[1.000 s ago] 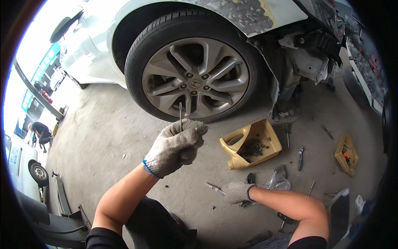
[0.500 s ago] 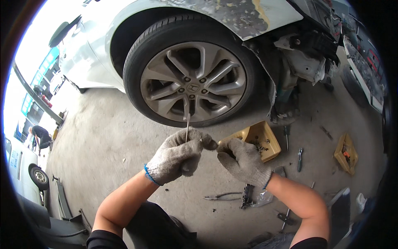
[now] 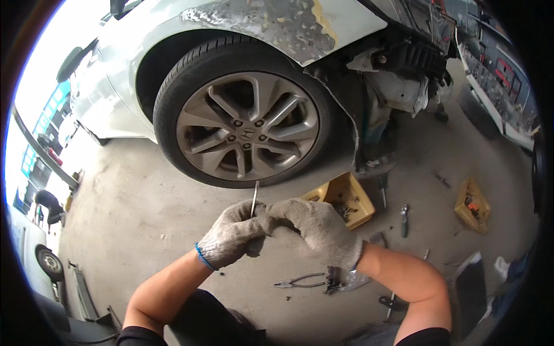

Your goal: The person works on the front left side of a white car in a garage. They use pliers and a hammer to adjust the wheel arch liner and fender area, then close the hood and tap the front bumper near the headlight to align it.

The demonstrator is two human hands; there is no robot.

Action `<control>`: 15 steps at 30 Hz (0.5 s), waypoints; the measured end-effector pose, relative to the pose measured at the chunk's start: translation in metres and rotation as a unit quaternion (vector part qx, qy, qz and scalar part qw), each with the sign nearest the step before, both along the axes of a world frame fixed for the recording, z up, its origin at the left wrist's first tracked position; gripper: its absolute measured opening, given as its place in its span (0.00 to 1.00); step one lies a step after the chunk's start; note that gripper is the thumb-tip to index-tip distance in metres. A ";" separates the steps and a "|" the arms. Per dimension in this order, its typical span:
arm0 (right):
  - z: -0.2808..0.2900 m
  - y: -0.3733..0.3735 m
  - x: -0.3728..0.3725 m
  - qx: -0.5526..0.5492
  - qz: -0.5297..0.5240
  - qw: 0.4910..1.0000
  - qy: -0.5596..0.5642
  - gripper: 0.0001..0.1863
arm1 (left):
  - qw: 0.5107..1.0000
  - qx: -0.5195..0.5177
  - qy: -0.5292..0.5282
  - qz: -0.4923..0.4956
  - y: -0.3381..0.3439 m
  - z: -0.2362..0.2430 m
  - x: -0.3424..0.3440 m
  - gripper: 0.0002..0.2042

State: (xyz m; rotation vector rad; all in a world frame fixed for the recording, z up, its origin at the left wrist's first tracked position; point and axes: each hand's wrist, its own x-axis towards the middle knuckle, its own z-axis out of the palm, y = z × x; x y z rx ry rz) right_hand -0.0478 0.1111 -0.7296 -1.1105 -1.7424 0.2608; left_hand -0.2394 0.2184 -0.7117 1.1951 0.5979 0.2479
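My left hand (image 3: 229,237), in a pale knit glove with a blue cuff edge, is closed around a thin metal shaft (image 3: 254,199) like a screwdriver's. The shaft points up past the thumb; its lower end is hidden in the glove. Gloved too, my right hand (image 3: 326,230) has its fingers bent and pressed against the left fingertips. Whatever lies between them is too small or hidden to make out. Both hands are above the floor, in front of a car wheel (image 3: 262,164). Just beyond the right hand stands a yellow bin (image 3: 362,214) with small fasteners inside.
Pliers (image 3: 309,279), a black plastic part (image 3: 333,279) and a clear bag (image 3: 354,281) lie below my right hand. Further right are a screwdriver (image 3: 384,187), a wrench (image 3: 404,222) and a second yellow bin (image 3: 482,223). A person (image 3: 51,206) bends at far left.
My right hand has come left to overlap the fingertips of my left hand; a small gap showed between them earlier. The whole view has shifted, with the wheel lower and further left.
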 end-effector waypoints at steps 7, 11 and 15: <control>0.007 -0.003 0.004 -0.036 -0.090 0.991 0.097 0.07 | 1.000 0.000 0.002 0.016 -0.008 0.015 0.013 0.21; 0.006 0.006 0.007 -0.013 -0.084 0.985 0.151 0.06 | 0.949 0.215 0.214 -0.084 -0.011 0.008 0.020 0.18; -0.023 0.015 -0.001 0.033 -0.112 0.990 0.084 0.06 | 0.939 0.217 0.214 -0.160 -0.020 0.016 0.026 0.18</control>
